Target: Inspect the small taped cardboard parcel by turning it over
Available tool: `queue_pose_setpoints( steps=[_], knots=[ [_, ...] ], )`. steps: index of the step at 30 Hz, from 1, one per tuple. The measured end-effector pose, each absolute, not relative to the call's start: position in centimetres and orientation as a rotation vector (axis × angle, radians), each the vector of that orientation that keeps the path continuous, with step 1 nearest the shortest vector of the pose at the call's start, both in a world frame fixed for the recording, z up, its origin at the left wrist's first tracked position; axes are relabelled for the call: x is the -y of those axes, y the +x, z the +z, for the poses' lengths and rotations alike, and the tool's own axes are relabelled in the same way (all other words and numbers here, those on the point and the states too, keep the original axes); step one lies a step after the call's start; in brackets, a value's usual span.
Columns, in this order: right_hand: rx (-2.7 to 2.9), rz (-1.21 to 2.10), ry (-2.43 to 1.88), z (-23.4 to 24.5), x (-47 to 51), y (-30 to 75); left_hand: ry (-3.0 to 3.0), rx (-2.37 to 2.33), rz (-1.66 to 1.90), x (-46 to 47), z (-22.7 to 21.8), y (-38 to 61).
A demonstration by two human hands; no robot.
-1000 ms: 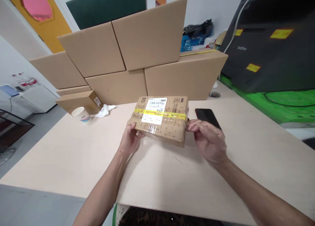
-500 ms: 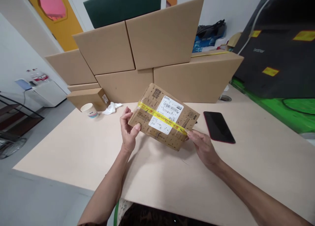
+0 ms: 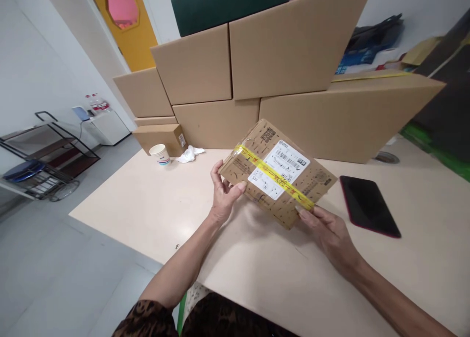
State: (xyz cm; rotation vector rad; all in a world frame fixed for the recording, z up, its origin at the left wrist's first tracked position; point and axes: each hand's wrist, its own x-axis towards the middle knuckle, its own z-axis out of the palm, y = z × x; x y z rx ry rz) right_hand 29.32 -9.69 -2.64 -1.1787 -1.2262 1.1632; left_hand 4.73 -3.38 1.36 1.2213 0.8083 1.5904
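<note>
A small brown cardboard box (image 3: 257, 185) is held tilted over the table, its top face towards me. On that face are a white shipping label (image 3: 293, 156) and a strip of yellow tape (image 3: 270, 173) with red print running across it. My left hand (image 3: 224, 195) grips the box's left edge, thumb on top and fingers behind. At the lower right edge, my right hand (image 3: 326, 231) pinches the box close to the tape's end; the fingertips beneath are hidden. A dark tablet with a red rim (image 3: 369, 207) lies to the right of my right hand.
Large cardboard boxes (image 3: 286, 53) are stacked along the back of the table (image 3: 147, 214), with a dark green box (image 3: 231, 6) on top. A paper cup (image 3: 159, 154), crumpled tissue (image 3: 191, 154) and smaller carton (image 3: 157, 138) stand back left. A cart (image 3: 47, 146) is beyond.
My view has turned left, so the scene sits farther right in the picture. Both hands still hold the box, with its tilt much the same.
</note>
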Motion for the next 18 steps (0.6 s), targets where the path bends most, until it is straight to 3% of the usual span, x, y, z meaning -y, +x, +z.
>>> queue_pose_setpoints(
  steps=[13,18],
  knots=[
    [1.068,1.108,-1.099,-2.5,8.5,29.7,1.152,-0.845,1.677,2.7,2.7,3.9],
    [0.987,1.247,-1.063,-1.6,8.3,30.0,1.122,-0.833,1.575,2.7,2.9,3.6]
  ],
)
